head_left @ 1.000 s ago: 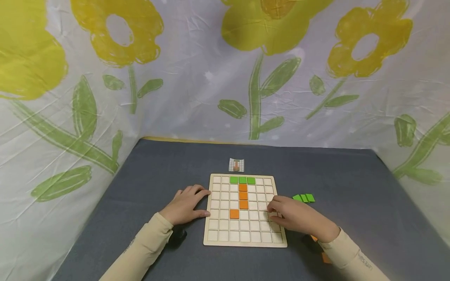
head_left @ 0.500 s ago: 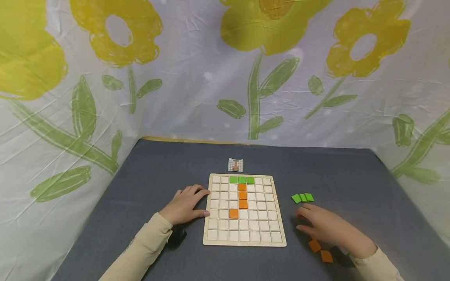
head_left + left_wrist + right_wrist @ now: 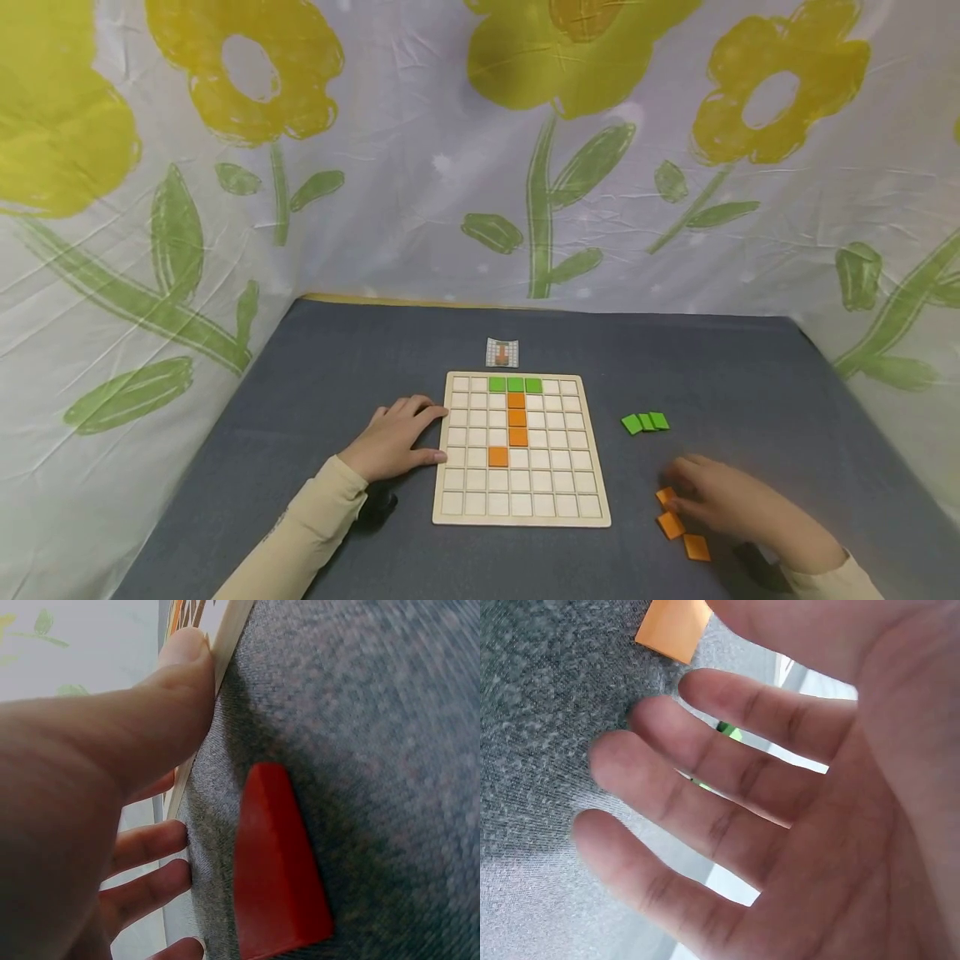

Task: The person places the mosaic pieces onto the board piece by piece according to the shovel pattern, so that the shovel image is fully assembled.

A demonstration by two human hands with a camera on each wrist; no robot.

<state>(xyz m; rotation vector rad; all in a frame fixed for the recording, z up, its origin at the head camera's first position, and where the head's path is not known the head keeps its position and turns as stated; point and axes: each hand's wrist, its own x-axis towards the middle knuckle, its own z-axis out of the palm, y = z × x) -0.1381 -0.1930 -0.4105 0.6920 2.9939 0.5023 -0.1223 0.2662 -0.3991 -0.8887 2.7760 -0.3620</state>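
Observation:
A square wooden grid board [image 3: 540,482] lies on the dark cloth, with three green tiles [image 3: 515,384] in its far row. Below them, three orange tiles [image 3: 517,417] run down a column, and another orange tile [image 3: 498,457] sits one column left. My left hand [image 3: 392,440] touches the board's left edge with thumb and fingertips. My right hand [image 3: 723,497] is over the loose orange tiles [image 3: 671,526] right of the board, partly covering the farthest. In the right wrist view its fingers [image 3: 667,799] are loosely bent, holding nothing, and an orange tile [image 3: 673,628] lies near the thumb.
Several green tiles [image 3: 646,422] lie in an overlapping row right of the board. A small printed grid card [image 3: 502,352] lies beyond the board's far edge. A red wedge-shaped thing [image 3: 276,862] shows near my left hand. Flower-printed fabric [image 3: 412,208] surrounds the table.
My right hand has moved from the board's right side, rightward and nearer, to the loose orange tiles. My left hand stays at the board's edge. The tiles on the board look unchanged.

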